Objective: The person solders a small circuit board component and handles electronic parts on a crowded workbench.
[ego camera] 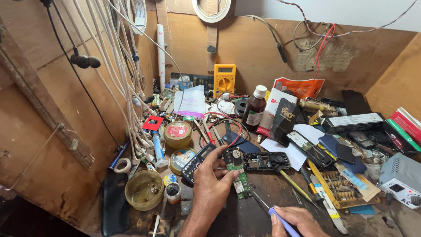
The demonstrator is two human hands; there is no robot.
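Observation:
My left hand (212,186) rests on the cluttered wooden bench, its fingertips pressing down a narrow green circuit board (237,173) that lies lengthwise in front of me. A black phone keypad (197,162) lies just left of that hand. My right hand (294,220), at the bottom edge, grips a purple-handled tool (280,220) whose thin metal shaft points up-left toward the board's near end. A black phone frame (266,161) sits just right of the board.
A yellow multimeter (224,80) leans on the back wall beside a brown bottle (254,112). Round tins (177,134) and a dirty bowl (144,189) stand at the left under hanging white cables (118,66). Screwdrivers, boxes and a white power unit (401,180) crowd the right.

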